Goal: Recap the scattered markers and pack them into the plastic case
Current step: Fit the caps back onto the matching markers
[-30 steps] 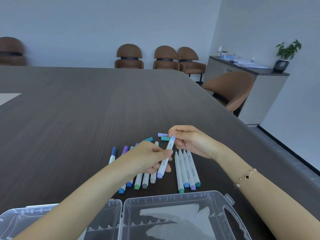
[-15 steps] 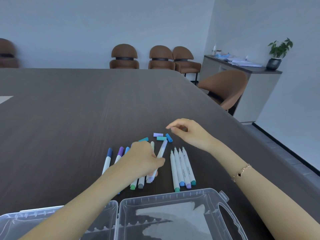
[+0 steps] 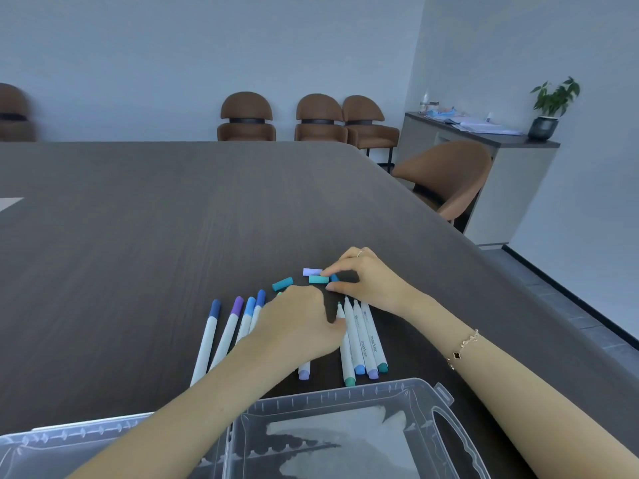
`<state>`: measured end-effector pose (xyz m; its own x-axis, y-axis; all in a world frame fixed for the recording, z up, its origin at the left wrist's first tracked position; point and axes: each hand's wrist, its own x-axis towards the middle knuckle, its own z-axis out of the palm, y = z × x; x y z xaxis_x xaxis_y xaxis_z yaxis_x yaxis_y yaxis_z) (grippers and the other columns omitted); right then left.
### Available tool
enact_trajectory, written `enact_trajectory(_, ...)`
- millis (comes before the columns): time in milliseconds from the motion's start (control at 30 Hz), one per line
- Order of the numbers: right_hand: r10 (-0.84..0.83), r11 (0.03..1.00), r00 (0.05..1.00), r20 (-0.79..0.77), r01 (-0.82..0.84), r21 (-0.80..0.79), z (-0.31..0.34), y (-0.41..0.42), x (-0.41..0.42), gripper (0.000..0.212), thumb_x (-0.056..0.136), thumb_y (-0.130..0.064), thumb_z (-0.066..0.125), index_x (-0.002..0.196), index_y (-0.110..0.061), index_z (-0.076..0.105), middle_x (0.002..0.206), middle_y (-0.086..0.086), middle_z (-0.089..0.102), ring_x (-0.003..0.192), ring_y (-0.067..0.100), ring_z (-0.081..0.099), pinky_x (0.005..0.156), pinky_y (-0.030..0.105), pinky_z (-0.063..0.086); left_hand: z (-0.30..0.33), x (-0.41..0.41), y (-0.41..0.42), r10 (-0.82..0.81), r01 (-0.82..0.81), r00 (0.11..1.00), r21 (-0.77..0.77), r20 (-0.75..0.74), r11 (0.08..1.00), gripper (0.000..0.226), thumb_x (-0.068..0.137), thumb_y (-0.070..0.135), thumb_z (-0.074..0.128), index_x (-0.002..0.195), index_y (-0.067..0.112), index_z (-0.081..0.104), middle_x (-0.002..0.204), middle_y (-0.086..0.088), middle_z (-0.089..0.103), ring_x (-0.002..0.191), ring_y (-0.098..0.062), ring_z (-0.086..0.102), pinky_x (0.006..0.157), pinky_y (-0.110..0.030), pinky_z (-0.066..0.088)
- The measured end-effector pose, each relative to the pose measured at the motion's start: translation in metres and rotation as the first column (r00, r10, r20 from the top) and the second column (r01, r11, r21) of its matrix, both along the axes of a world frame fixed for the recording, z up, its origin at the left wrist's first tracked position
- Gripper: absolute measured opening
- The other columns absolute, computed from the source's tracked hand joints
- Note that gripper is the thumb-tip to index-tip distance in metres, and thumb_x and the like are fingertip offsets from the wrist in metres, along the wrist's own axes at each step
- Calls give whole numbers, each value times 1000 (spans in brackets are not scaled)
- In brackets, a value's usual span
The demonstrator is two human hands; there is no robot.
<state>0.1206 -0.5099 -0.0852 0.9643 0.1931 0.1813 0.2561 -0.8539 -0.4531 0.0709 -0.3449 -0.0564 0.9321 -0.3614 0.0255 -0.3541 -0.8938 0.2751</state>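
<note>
I read this as early going — my right hand (image 3: 366, 281) pinches a teal cap (image 3: 318, 279), left hand (image 3: 297, 323) grips an uncapped marker (image 3: 340, 318) on the desk (image 3: 138, 219) — case (image 3: 345, 433) holds no markers.

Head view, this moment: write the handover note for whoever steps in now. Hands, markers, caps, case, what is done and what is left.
Left hand: down on the markers in the middle of the spread; whether its grip holds one is hidden.
Right hand: fingertips at the loose caps, thumb and forefinger around the blue cap; lilac cap and two teal caps lie beside it.
Done: capped markers lie in a row on the left.
Left: four uncapped markers on the right need caps. The plastic case lies open at the near edge, no markers in it.
</note>
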Motion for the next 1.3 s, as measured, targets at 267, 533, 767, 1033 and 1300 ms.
enact_trajectory(267,27,999,998,50,-26,-33,-3,4,4,31,86,-32,67,117,-29,68,99,-12,47,98,8,39,86,23,36,-4,8,-16,44,-34,969,45,-242,998,30,85,38,59,69,21,41,66,4,42,56,-8,42,48,-18,31)
enact_trajectory(533,-35,980,999,40,27,198,-5,4,8,15,89,-23,65,102,-21,72,95,-10,58,89,5,49,77,15,38,-7,4,-23,85,-91,962,-11,-258,996,27,83,36,58,70,18,43,71,-1,45,59,-11,53,45,-19,29)
enact_trajectory(767,-30,802,997,-69,66,594,19,5,-5,35,99,-17,46,127,-34,57,92,-1,64,95,6,57,84,10,41,6,15,6,33,-109,956,-245,-293,963,38,86,35,52,57,13,42,69,-1,51,51,-12,38,53,-22,34)
enact_trajectory(1033,94,620,981,-169,75,781,22,6,-6,21,97,-25,53,115,-23,64,102,0,73,94,14,61,75,28,39,2,20,16,11,-92,963,-292,-269,952,36,88,39,56,79,8,71,69,0,52,53,-12,42,54,-21,38)
enact_trajectory(1300,127,545,966,-224,121,830,19,3,-4,27,98,-17,51,123,-19,60,101,6,67,91,15,65,87,27,52,16,16,24,13,-81,969,-269,-246,960,32,92,38,53,72,16,65,49,5,38,40,-9,36,45,-13,28)
